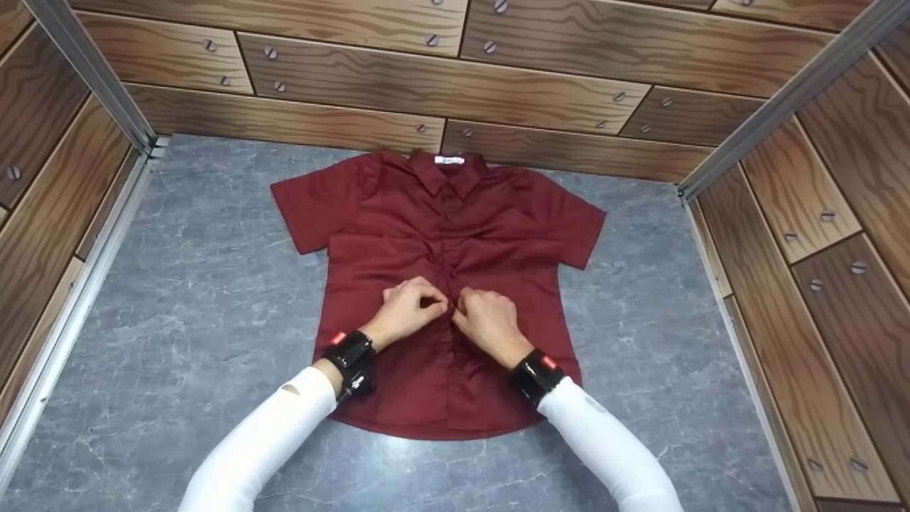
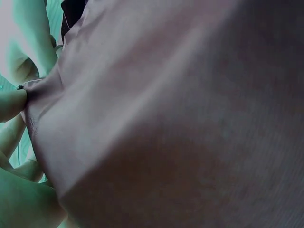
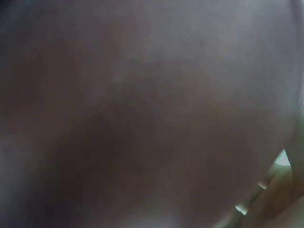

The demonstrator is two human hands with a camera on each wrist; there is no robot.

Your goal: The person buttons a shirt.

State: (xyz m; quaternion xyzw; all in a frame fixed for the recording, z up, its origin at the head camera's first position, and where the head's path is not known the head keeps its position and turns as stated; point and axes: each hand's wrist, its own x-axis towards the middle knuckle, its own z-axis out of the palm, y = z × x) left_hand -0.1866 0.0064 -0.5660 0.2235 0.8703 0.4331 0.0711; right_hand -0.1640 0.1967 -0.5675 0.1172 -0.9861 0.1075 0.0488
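Observation:
A dark red short-sleeved shirt point(image 1: 391, 249) lies spread front side up, its collar at the far end with a white label point(image 1: 449, 161) inside. At the middle of the front placket, my left hand point(image 1: 409, 307) pinches the cloth between thumb and forefinger. Close against it on the right, my right hand point(image 1: 487, 316) grips the other side of the placket with curled fingers. In the left wrist view, the cloth point(image 2: 118, 109) is drawn up towards the fingers point(image 2: 12, 104). Cloth point(image 3: 142, 95) fills most of the right wrist view. Any button between the fingertips is hidden.
The shirt rests on a grey marbled tabletop point(image 1: 192, 284). Wood-patterned panels point(image 1: 355, 64) stand at the back and on both sides, with metal rails point(image 1: 92, 78) along the corners. Black bands with cameras point(image 1: 352, 359) sit on both wrists, below white sleeves point(image 1: 263, 434).

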